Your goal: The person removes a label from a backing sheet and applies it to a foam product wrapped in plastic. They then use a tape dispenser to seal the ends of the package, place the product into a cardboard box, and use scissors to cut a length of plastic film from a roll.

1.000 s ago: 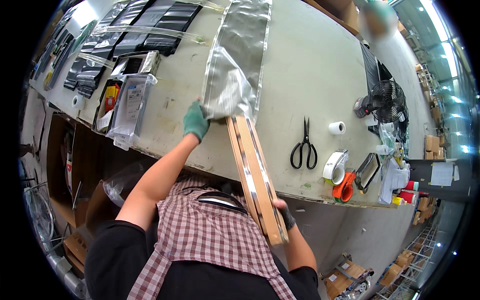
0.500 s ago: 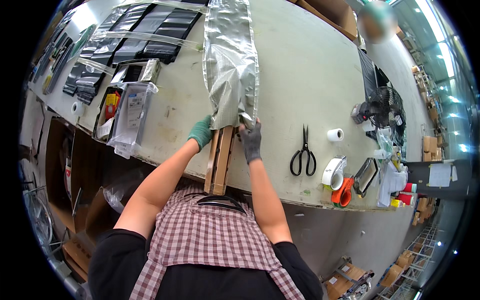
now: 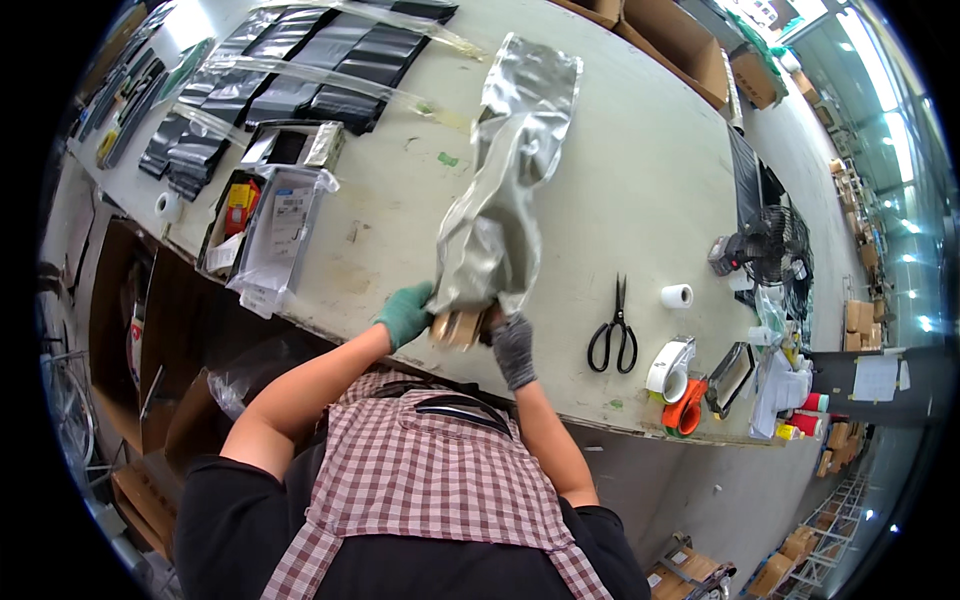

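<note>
Left hand [image 3: 405, 314] in a green glove and right hand [image 3: 513, 345] in a grey glove, each grip closed on the near mouth of a long crinkled silver foil bag [image 3: 505, 190] that lies lengthwise on the pale worktop [image 3: 640, 170], stretching from the near edge toward the far side. A flat tan wooden piece [image 3: 457, 326] is almost wholly inside, only its near end showing between the hands. The step is judged best done by holding the mouth wide and taut on both sides and keeping the piece in line with the bag, well clear of the black-handled scissors [image 3: 613, 330] to the right.
</note>
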A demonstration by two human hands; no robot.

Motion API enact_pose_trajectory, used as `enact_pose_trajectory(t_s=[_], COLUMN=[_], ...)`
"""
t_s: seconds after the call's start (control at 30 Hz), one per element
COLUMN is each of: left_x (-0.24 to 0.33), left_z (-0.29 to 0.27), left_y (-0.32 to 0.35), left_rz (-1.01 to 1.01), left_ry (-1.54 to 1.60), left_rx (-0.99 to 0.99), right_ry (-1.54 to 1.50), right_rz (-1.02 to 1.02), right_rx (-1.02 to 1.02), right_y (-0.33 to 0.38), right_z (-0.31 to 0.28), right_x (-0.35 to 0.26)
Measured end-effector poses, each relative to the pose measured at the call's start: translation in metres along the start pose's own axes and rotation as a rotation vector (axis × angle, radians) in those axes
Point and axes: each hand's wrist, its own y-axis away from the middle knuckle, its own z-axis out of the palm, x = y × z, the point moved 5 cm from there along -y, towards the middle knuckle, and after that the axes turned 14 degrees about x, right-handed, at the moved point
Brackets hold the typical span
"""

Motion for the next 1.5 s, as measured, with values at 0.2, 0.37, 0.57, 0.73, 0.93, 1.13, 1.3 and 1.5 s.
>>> enact_pose_trajectory(t_s=[0.2, 0.37, 0.57, 0.73, 0.93, 1.13, 1.3, 1.5], left_x=[-0.012, 0.005, -0.010, -0.045, -0.112, -0.173, -0.179, -0.173], left_z=[0.007, 0.003, -0.002, -0.048, -0.326, -0.356, -0.354, -0.356], left_y=[0.059, 0.032, 0.030, 0.065, -0.015, -0.056, -0.044, -0.044], left_rz=[-0.044, -0.063, -0.051, -0.040, -0.279, -0.370, -0.196, -0.209], left_ry=[-0.329, -0.040, -0.142, -0.274, 0.155, -0.875, -0.714, -0.782], left_rx=[-0.191, -0.072, -0.072, -0.391, 0.833, 0.797, 0.883, 0.840], right_ry=[0.231, -0.283, -0.103, -0.067, 0.425, 0.270, 0.362, 0.611], right_rz=[-0.128, 0.255, 0.086, 0.218, 0.262, 0.387, 0.293, 0.063], right_rx=[0.013, -0.298, -0.048, -0.139, -0.441, -0.334, -0.363, -0.466], right_y=[0.060, 0.033, 0.010, 0.061, 0.069, 0.062, 0.064, 0.059], right_z=[-0.023, 0.022, 0.049, 0.015, -0.037, -0.034, -0.051, -0.056], right_x=[0.069, 0.086, 0.074, 0.040, 0.056, 0.017, 0.018, -0.010])
